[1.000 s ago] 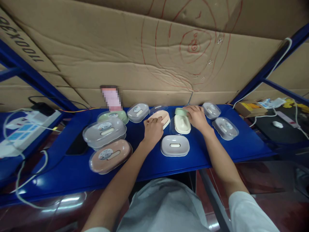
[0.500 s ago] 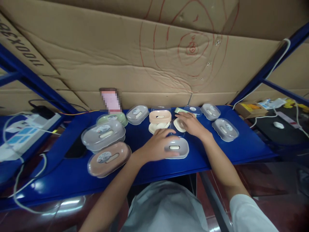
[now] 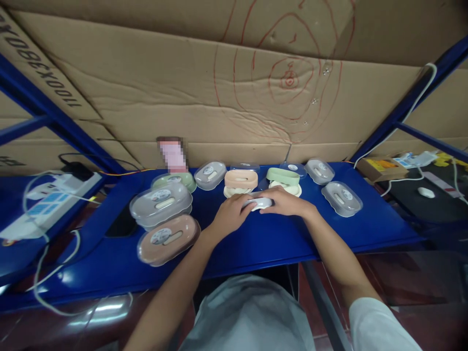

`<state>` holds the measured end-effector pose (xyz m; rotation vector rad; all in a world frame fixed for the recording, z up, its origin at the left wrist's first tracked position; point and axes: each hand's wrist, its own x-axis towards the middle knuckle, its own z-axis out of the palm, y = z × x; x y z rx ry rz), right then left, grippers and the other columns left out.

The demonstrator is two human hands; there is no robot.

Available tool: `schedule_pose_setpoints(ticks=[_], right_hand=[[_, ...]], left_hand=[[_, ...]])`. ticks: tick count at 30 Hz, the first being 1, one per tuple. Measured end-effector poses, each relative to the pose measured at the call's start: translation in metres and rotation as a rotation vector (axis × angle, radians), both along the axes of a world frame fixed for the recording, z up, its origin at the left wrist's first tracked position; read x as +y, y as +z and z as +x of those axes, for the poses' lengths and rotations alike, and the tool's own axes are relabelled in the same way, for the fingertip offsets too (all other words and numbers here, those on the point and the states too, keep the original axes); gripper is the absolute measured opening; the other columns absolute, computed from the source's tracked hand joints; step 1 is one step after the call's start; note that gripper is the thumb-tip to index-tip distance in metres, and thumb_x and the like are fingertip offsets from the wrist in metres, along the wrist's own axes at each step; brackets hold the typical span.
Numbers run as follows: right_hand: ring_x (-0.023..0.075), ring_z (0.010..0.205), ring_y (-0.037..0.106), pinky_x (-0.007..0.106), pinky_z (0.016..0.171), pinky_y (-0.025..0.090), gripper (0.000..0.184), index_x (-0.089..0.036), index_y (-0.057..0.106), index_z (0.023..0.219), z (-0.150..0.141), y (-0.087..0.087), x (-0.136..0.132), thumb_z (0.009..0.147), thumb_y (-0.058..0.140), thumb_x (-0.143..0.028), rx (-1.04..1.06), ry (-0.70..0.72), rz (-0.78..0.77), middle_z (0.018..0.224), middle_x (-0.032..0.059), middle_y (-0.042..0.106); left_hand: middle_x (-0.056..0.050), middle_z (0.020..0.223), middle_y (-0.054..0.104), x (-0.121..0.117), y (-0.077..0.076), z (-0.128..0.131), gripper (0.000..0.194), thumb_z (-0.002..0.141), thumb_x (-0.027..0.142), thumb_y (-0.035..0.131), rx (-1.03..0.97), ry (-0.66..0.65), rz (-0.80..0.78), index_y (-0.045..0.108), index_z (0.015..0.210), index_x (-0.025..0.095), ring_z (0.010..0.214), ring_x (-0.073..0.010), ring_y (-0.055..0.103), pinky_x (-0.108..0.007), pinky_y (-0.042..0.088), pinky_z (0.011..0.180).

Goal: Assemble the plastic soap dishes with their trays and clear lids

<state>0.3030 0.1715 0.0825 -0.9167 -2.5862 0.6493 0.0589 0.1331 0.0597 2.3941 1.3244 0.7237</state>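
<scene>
Both hands meet over the middle of the blue table around a small pale grey soap dish (image 3: 262,203), tipped so that its edge faces me. My left hand (image 3: 229,215) grips its left end, and my right hand (image 3: 287,202) has the other end. Fingers cover much of the dish. Just behind the hands stand a peach soap dish (image 3: 240,179) and a green soap dish (image 3: 283,176), each above a cream-coloured piece, such as the cream tray (image 3: 294,189) beside my right hand. Clear lids lie behind them, including one clear lid (image 3: 295,169) with a round label.
Lidded soap boxes stand left, among them a grey box (image 3: 161,204) and a pink box (image 3: 168,240). More grey boxes (image 3: 341,198) sit right. A phone (image 3: 173,155) leans on the cardboard (image 3: 183,117). A power strip (image 3: 51,207) and white cables lie far left.
The grey dish, lying flat before, is now lifted and tilted between both hands. My right hand has come back from the green and cream pieces, which now show more fully.
</scene>
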Motion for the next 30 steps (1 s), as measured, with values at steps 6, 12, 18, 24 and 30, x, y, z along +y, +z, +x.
schedule_pose_setpoints(ticks=[6,12,18,24,30], right_hand=[[0.0229,0.104,0.075,0.032,0.094,0.052,0.037,-0.026,0.078,0.123,0.003,0.003,0.005,0.099,0.071,-0.054,0.042,0.120,-0.079,0.116,0.0037,0.081],[0.0306,0.137,0.061,0.051,0.118,0.038,0.035,-0.029,0.071,0.138,-0.003,-0.007,0.005,0.106,0.060,-0.040,0.022,-0.105,0.271,0.143,0.0106,0.070],[0.0337,0.158,0.038,0.063,0.127,0.019,0.060,-0.029,0.060,0.152,0.006,-0.010,0.015,0.098,0.046,-0.009,-0.024,-0.471,0.580,0.166,0.0109,0.049],[0.0304,0.157,0.039,0.060,0.126,0.025,0.048,-0.027,0.062,0.149,-0.025,-0.024,0.001,0.106,0.042,-0.016,-0.082,-0.207,0.529,0.165,0.0107,0.051],[0.0299,0.158,0.039,0.060,0.127,0.024,0.044,-0.030,0.057,0.153,-0.050,-0.048,-0.007,0.112,0.048,-0.043,-0.142,-0.076,0.464,0.161,0.0114,0.057]], left_hand=[[-0.004,0.104,0.078,0.001,-0.003,-0.002,0.023,0.108,0.039,0.053,0.022,-0.045,0.037,0.072,0.108,0.026,0.101,-0.0225,0.073,-0.036,0.056,0.094],[-0.015,0.154,0.059,-0.007,0.004,0.004,0.039,0.109,0.035,0.046,0.020,0.092,0.204,0.061,0.143,0.024,0.146,-0.0303,0.052,-0.050,0.039,0.122],[-0.023,0.166,0.045,0.039,0.012,-0.004,0.058,0.100,0.016,0.044,0.240,0.522,0.228,0.049,0.157,0.019,0.154,-0.0383,0.042,-0.058,0.034,0.123],[-0.028,0.137,0.065,0.089,0.001,-0.016,0.051,0.092,0.017,0.052,0.281,0.656,0.148,0.060,0.142,0.016,0.132,-0.0432,0.058,-0.064,0.042,0.108],[-0.021,0.128,0.067,0.075,-0.002,-0.012,0.037,0.101,0.030,0.052,0.267,0.622,0.190,0.067,0.133,0.018,0.123,-0.0392,0.058,-0.054,0.046,0.102]])
